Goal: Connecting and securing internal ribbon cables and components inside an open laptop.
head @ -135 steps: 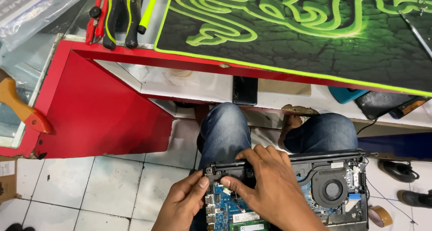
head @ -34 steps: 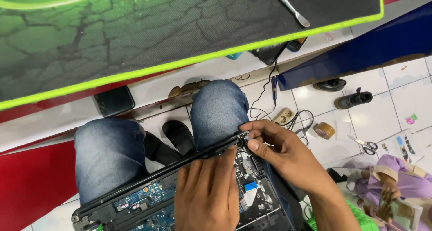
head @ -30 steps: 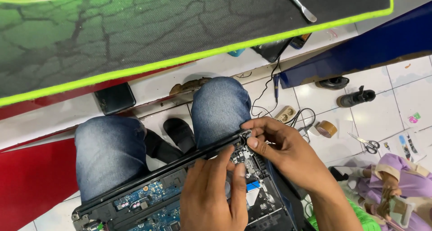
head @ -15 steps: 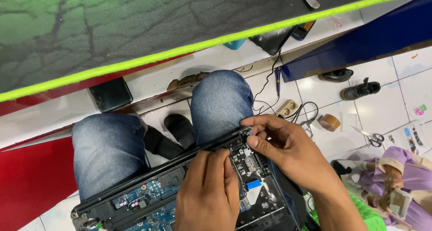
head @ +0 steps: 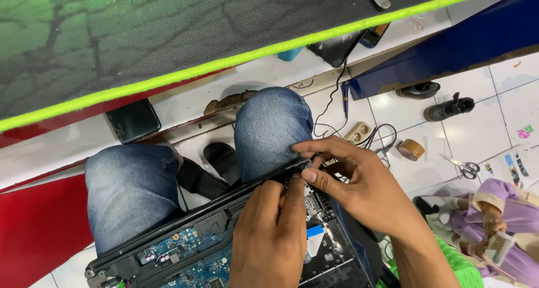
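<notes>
Both hands meet at the opened laptop's (head: 224, 248) far right corner: right hand (head: 359, 187) pinching its edge, left hand (head: 272, 237) pressing fingertips beside it.

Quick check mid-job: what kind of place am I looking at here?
Probably a small electronics repair bench: an opened laptop with bare circuit boards lies across the person's knees, a green-edged desk mat covers the table, and scissors and tape lie on the tiled floor.

Single view, head-worn camera. Looks steeply down over the person's lap, close to the open laptop (head: 224, 248) resting on the knees. Counter (head: 168, 46) edge runs above the laptop, tilted across the top of frame. Tiled floor (head: 483, 131) shows right of the laptop, farther off. No second view.
</notes>
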